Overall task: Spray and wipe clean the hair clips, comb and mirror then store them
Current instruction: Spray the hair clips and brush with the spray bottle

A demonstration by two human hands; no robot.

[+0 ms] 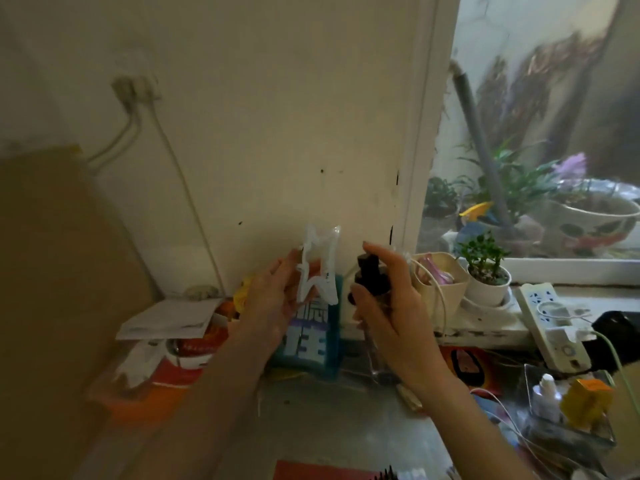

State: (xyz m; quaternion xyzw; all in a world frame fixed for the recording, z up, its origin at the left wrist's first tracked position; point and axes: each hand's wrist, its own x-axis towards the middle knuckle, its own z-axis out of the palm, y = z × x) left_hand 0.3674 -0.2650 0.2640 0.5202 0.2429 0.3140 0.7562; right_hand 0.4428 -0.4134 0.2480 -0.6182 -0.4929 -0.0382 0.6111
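Head: clip (317, 268) in left hand (273, 306)

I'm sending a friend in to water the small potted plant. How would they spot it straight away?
Start at the window on the right and drop to its white sill. The small potted plant stands there on a white saucer, between a beige basket and a white power strip. It is the only pot inside the glass: round, white, with tiny green leaves.

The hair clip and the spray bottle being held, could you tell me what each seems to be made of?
Hair clip: likely clear glossy plastic; the wall shows through it. Spray bottle: transparent body, plastic or glass, with a matte black, probably plastic spray head.
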